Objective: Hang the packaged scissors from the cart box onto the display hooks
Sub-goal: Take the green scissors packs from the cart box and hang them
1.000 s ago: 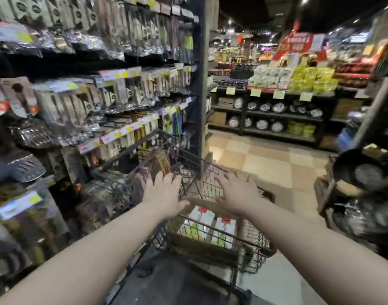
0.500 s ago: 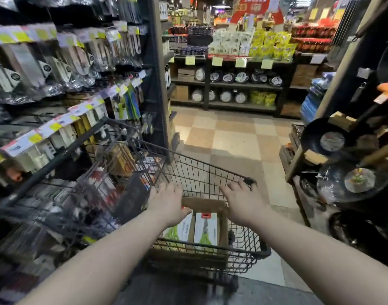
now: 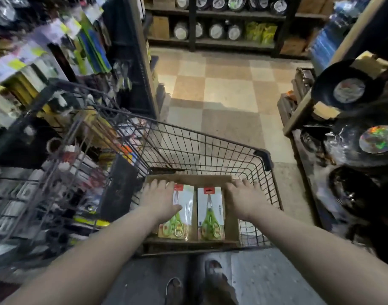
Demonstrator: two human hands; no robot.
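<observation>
A wire cart point(image 3: 210, 148) stands in a shop aisle on a chequered tile floor point(image 3: 228, 93). At 6 o'clock, against the cart's near end, sits an open cardboard box point(image 3: 188, 178). Inside it lie the packaged scissors, two flat card-backed packs side by side with red hang tabs pointing to 12 o'clock and green handles toward 6 o'clock.

The left hand point(image 3: 159, 201) lies palm down on the left pack point(image 3: 182, 219). Its grip is spread, with the fingers stretched toward the box's far wall and the thumb across the pack's face. The right hand point(image 3: 243, 199) rests at the box's 3 o'clock wall, just beside the right pack point(image 3: 210, 213). Its grip is also spread, fingers straight and reaching toward 12 o'clock, pinching nothing. Neither pack is lifted.

From 8 to 11 o'clock a display rack point(image 3: 34, 62) crowded with hanging goods and price labels runs touching or just beside the cart; it is too blurred to make out single hooks. At 3 o'clock dark frying pans point(image 3: 347, 89) hang on another stand. At 12 o'clock a shelf unit point(image 3: 210, 29) holds round lids or pans. The person's sandalled foot point(image 3: 215, 280) shows at 6 o'clock.
</observation>
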